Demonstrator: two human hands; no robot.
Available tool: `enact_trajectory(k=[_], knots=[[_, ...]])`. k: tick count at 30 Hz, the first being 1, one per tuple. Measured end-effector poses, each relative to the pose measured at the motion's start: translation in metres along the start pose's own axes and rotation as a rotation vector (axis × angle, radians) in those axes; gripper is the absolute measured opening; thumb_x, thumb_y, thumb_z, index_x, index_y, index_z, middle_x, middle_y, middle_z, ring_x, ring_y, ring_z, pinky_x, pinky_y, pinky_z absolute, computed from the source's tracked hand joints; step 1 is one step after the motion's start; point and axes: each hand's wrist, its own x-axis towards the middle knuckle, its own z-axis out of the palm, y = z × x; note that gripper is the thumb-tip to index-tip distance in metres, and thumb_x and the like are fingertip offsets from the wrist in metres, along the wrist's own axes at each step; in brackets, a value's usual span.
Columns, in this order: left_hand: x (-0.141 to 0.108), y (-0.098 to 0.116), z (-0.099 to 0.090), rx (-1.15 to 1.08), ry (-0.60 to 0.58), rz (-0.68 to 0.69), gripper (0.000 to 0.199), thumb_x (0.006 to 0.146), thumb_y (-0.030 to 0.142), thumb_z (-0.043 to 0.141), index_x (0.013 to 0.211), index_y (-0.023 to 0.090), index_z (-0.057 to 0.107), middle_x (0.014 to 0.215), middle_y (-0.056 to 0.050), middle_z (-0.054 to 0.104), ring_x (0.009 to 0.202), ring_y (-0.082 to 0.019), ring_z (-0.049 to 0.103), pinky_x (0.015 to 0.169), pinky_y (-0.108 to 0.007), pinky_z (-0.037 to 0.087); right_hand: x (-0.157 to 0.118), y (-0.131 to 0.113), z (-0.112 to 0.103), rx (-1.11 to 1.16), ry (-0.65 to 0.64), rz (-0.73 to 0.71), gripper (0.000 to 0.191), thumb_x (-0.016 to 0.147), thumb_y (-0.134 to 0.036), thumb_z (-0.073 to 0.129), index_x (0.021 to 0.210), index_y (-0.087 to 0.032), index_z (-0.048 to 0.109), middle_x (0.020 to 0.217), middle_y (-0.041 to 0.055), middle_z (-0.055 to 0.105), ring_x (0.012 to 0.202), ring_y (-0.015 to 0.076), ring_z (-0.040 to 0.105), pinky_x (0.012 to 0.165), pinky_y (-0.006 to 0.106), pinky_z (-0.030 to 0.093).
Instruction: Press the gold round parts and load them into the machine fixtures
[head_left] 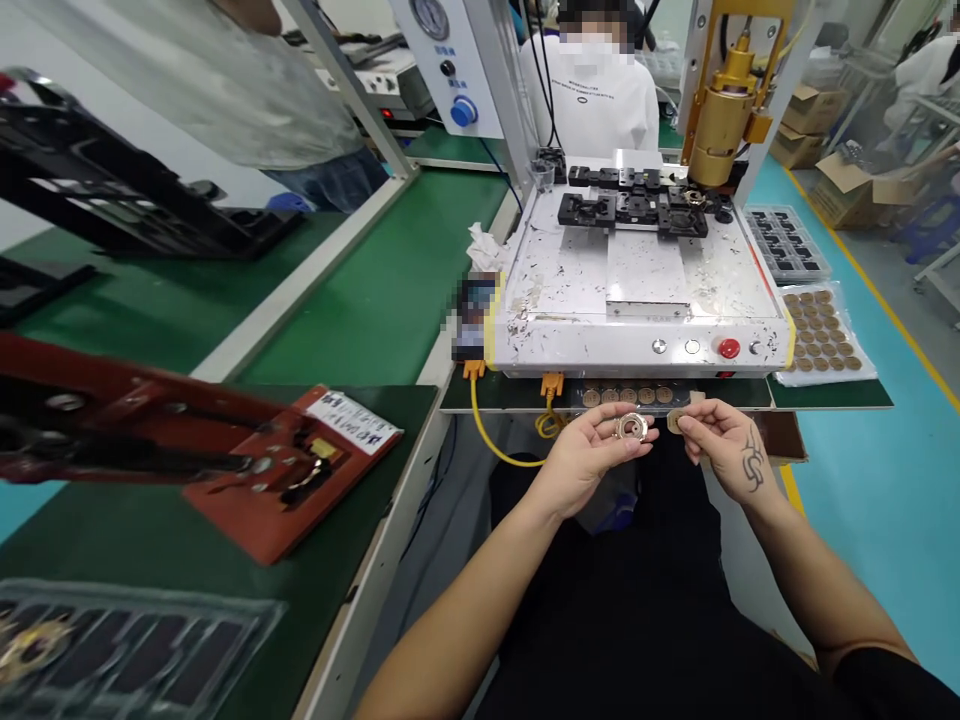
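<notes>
My left hand (589,448) is palm up, its fingers closed round a shiny round metal ring part (632,428) with an open centre. Just to the right, my right hand (720,440) pinches a small flat tan disc (676,420) between thumb and fingers. The ring and the disc are a short gap apart, in front of the white press machine (562,345). Under the machine's front edge lies a row of several round tan discs (630,396). A tattoo shows on the back of my right hand.
Black fixtures (634,205) sit on the machine below a gold press head (716,130). Right of it are a black-part tray (787,243) and a disc sheet (817,335). A red hand press (300,480) and clear tray (135,645) are left. People are beyond the benches.
</notes>
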Motion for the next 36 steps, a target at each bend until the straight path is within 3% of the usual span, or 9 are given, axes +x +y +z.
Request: enact_trajectory(k=[6,12,17,24,30,36], knots=[[-0.02,0.006,0.001,-0.058,0.014,0.0,0.048,0.09,0.044,0.091,0.125,0.014,0.076,0.128,-0.018,0.082,0.125,-0.038,0.078,0.12,-0.059,0.056,0.001,0.006,0.003,0.037,-0.078,0.042,0.031,0.09,-0.049,0.088,0.095,-0.022,0.074,0.06,-0.0047,0.062,0.051,0.0137,0.054,0.054,0.031,0.047],[-0.031,0.003,0.007,-0.049,0.021,0.107,0.052,0.091,0.046,0.091,0.129,0.015,0.076,0.123,-0.017,0.084,0.128,-0.041,0.076,0.118,-0.063,0.058,-0.007,-0.007,0.006,0.145,-0.181,0.148,0.036,0.091,-0.053,0.087,0.086,-0.024,0.067,0.06,-0.005,0.057,0.051,0.0127,0.048,0.05,0.029,0.04],[-0.034,0.001,0.008,-0.09,0.01,0.087,0.053,0.092,0.047,0.09,0.131,0.016,0.075,0.125,-0.016,0.084,0.122,-0.038,0.079,0.12,-0.062,0.056,-0.013,-0.014,0.007,0.121,-0.248,0.2,0.041,0.093,-0.058,0.084,0.083,-0.024,0.064,0.06,-0.004,0.056,0.052,0.0128,0.046,0.051,0.029,0.036],[-0.037,-0.003,0.011,-0.113,0.026,0.071,0.052,0.091,0.045,0.09,0.132,0.016,0.076,0.128,-0.015,0.083,0.125,-0.037,0.078,0.119,-0.06,0.057,-0.016,-0.008,0.003,-0.091,-0.263,0.08,0.033,0.103,-0.054,0.073,0.089,-0.024,0.068,0.075,0.0,0.061,0.066,0.0164,0.052,0.064,0.032,0.042],[-0.04,-0.009,0.016,-0.059,0.005,0.121,0.051,0.097,0.046,0.085,0.136,0.015,0.076,0.134,-0.015,0.08,0.127,-0.035,0.077,0.117,-0.055,0.059,-0.017,-0.019,0.017,-0.278,-0.213,-0.151,0.026,0.103,-0.045,0.074,0.087,-0.024,0.069,0.119,0.0062,0.069,0.11,0.0224,0.065,0.095,0.034,0.052],[-0.042,-0.014,0.019,0.014,0.015,0.154,0.051,0.1,0.047,0.08,0.14,0.016,0.074,0.138,-0.015,0.078,0.127,-0.034,0.076,0.117,-0.052,0.06,-0.021,-0.017,0.027,-0.27,-0.23,-0.164,0.026,0.103,-0.044,0.072,0.087,-0.024,0.069,0.117,0.0069,0.07,0.11,0.0233,0.068,0.099,0.037,0.054]])
